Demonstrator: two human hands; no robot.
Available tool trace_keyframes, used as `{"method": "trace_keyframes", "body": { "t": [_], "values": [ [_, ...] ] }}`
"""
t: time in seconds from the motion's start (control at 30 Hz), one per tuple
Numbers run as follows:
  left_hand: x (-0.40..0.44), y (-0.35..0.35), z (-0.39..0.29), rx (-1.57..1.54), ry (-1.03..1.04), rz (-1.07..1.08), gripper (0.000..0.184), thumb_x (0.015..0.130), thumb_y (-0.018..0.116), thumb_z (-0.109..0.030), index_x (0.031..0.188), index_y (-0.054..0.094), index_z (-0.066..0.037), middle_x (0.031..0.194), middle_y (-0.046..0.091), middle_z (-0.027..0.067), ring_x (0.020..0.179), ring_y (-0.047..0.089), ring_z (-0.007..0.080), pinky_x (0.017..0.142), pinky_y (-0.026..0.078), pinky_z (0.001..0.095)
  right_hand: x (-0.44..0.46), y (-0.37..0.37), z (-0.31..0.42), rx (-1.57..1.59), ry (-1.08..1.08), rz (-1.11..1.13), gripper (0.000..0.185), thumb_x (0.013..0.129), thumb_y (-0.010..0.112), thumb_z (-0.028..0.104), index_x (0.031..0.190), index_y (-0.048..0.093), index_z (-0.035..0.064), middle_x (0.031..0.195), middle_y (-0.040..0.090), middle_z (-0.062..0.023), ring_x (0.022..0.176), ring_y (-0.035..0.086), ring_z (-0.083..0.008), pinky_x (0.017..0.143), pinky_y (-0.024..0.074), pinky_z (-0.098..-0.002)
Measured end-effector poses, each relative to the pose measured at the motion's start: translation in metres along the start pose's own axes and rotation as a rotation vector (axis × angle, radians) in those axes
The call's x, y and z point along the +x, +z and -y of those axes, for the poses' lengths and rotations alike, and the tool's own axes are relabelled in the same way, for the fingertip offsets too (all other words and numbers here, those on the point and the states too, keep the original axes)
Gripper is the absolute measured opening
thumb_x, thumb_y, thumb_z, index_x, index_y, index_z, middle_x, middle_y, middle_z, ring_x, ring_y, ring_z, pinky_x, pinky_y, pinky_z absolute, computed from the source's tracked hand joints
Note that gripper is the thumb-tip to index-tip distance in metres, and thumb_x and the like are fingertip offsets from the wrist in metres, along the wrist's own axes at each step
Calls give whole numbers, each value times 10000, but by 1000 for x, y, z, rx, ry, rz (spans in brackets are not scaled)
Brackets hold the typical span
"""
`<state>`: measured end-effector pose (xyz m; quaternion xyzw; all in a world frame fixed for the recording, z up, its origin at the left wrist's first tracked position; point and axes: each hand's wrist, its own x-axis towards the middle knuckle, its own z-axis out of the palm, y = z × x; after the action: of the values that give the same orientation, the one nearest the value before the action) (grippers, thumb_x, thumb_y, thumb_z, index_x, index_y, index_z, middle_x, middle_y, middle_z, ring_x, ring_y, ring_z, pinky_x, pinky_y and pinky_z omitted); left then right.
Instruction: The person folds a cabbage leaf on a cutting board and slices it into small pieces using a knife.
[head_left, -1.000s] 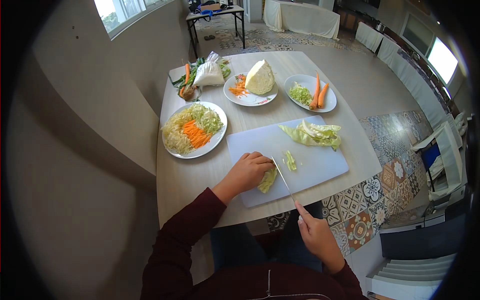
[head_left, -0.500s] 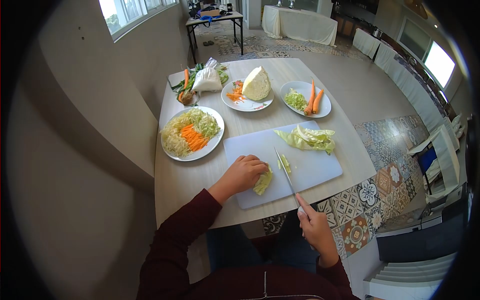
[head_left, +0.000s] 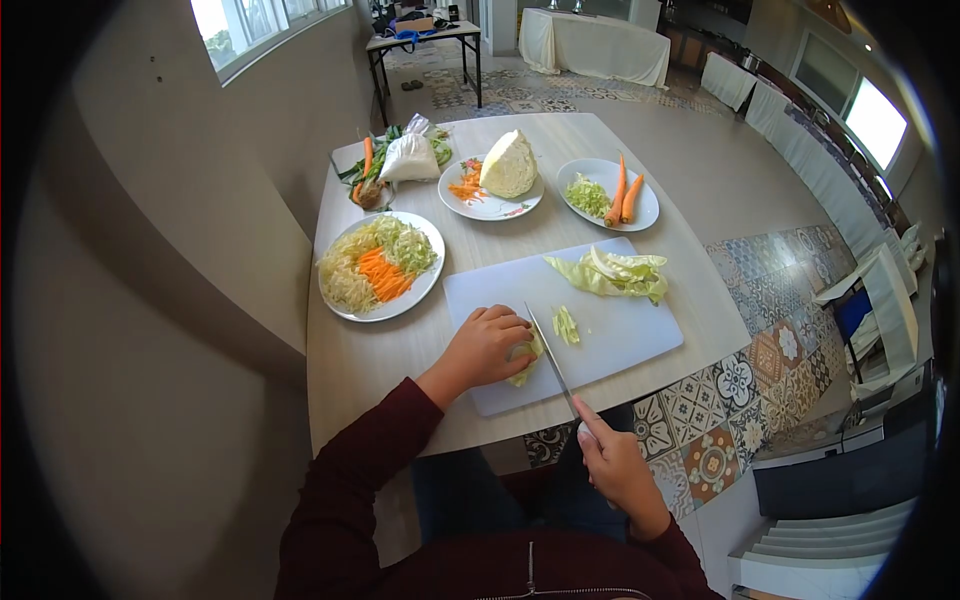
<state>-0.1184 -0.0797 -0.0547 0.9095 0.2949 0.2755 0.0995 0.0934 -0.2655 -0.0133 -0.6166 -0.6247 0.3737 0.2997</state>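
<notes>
My left hand (head_left: 490, 346) presses a piece of cabbage (head_left: 522, 377) onto the white cutting board (head_left: 620, 345), its fingers curled over the top. In my right hand (head_left: 612, 458) is the handle of a knife (head_left: 553, 358), whose blade lies along the right edge of that piece. A few cut cabbage strips (head_left: 566, 325) rest on the board just right of the blade. Farther back on the board lie loose cabbage leaves (head_left: 610, 274). The fingers of my left hand hide part of the cabbage.
A plate (head_left: 433, 283) at left holds shredded cabbage and carrot. Behind the board, one plate (head_left: 497, 210) bears a cabbage wedge (head_left: 510, 166) and carrot shreds; another plate (head_left: 643, 213) carries whole carrots (head_left: 628, 198) and chopped greens. A bag of white contents (head_left: 411, 159) sits beside vegetables.
The knife has moved left, from beside the cut strips to the edge of the cabbage piece. My left hand keeps its hold on the cabbage.
</notes>
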Motion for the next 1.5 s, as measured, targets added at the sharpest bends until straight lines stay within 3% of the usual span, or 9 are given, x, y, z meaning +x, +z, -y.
{"method": "trace_keyframes", "body": {
  "t": [0.2, 0.4, 0.53, 0.63, 0.73, 0.83, 0.93, 1.13, 1.5],
  "values": [
    [-1, 4, 9, -39, -1, -48, 175, 765, 783, -170, 924, 732, -114, 976, 702, 8, 977, 622, 211, 844, 475, 365, -1, 0, -2, -49, -37, -5, 489, 991, 489, 116, 1478, 446, 98, 559, 525, -59, 462, 519, -124, 520, 466, -312],
    [1, -3, 12, -84, -54, 43, 110, 805, 721, -130, 913, 736, -116, 951, 695, 6, 956, 622, 213, 834, 473, 358, -1, 3, -6, -60, -74, -20, 488, 990, 489, 113, 1475, 448, 97, 548, 521, -69, 460, 517, -133, 522, 465, -320],
    [2, -6, 7, 21, 83, 61, 146, 826, 643, -94, 942, 729, -118, 973, 694, 19, 983, 625, 217, 864, 480, 363, -1, 3, -5, -34, -46, -11, 491, 989, 489, 110, 1478, 447, 106, 569, 534, -66, 461, 517, -129, 519, 470, -316],
    [3, -1, 7, 43, 138, 34, 178, 844, 603, -95, 980, 715, -117, 1007, 693, 32, 1028, 629, 223, 891, 484, 366, -1, 1, -1, 60, 35, -2, 489, 960, 527, 110, 1445, 471, 95, 687, 584, -258, 620, 613, -404, 601, 475, -392],
    [1, 2, 9, 6, 82, 102, 180, 871, 580, -107, 1006, 700, -114, 1039, 690, 47, 1064, 632, 233, 905, 487, 368, -1, -3, 5, 136, 156, 6, 489, 962, 525, 109, 1447, 471, 98, 635, 542, -220, 521, 523, -312, 577, 458, -351],
    [1, 4, 10, -9, 80, 78, 163, 895, 573, -130, 1008, 690, -112, 1039, 693, 46, 1071, 633, 234, 896, 485, 373, -1, -5, 4, 128, 103, -48, 485, 963, 526, 111, 1445, 474, 99, 605, 495, -190, 504, 425, -243, 563, 447, -335],
    [0, 4, 9, 3, 82, 53, 146, 914, 587, -163, 1007, 687, -113, 1008, 703, 32, 1066, 629, 224, 880, 476, 374, 0, -7, 7, 87, 95, -10, 478, 963, 528, 117, 1438, 480, 95, 631, 517, -226, 517, 506, -306, 574, 455, -345],
    [0, 6, 10, 15, 63, 63, 133, 914, 596, -171, 987, 695, -122, 997, 711, 56, 1074, 637, 240, 896, 474, 386, -1, -6, 6, 12, 47, 10, 467, 962, 524, 131, 1425, 486, 83, 730, 584, -290, 719, 625, -454, 627, 491, -392],
    [0, 6, 6, 13, -17, 109, 141, 918, 621, -171, 1015, 711, -124, 1045, 724, 27, 1102, 639, 257, 930, 478, 410, -14, -19, 15, -30, 116, 89, 476, 971, 500, 131, 1442, 462, 77, 666, 556, -295, 673, 608, -467, 597, 479, -448]
  ]
}}
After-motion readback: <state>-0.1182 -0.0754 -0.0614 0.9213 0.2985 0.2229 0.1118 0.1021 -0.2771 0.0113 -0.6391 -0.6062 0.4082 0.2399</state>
